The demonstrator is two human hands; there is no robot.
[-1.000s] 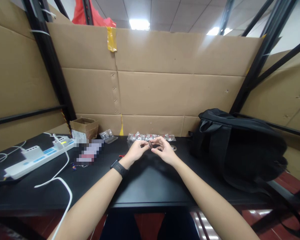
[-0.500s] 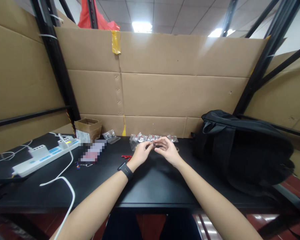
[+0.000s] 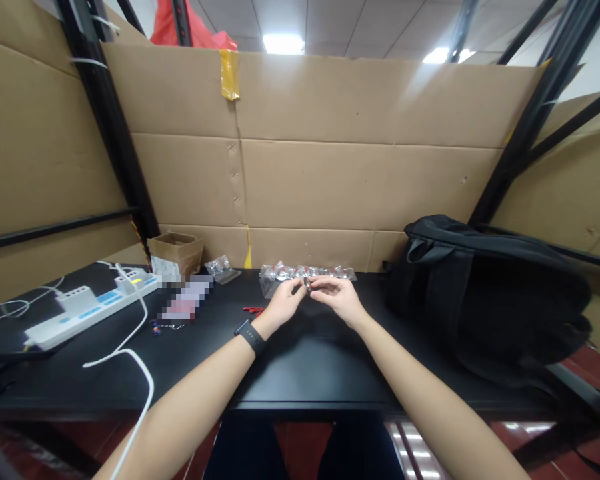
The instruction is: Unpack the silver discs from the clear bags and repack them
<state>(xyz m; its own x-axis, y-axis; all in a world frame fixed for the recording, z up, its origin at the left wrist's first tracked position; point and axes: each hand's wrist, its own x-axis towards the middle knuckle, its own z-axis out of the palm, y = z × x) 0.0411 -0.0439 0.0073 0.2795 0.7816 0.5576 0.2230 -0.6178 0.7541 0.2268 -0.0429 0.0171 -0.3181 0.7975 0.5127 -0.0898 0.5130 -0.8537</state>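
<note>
A small round metal disc, shiny and tilted nearly on edge, is held up above the black table between my two hands. My left hand, with a dark watch on its wrist, pinches the disc from the left. From the other side, the thumb and fingers of my right hand close on its right edge. Just behind the hands lie clear plastic packets with silvery round pieces and red bits inside. A red cord-like item rests on the table beside my left hand.
To the right a large black backpack stands on the table. On the left are a white power strip, a loose white cable, a blurred-out flat item, a small cardboard box and another plastic bag. Cardboard walls enclose the back.
The disc has turned and more of its shiny face shows. My right hand's fingers have lowered and drawn together around it. The view has tilted slightly downward.
</note>
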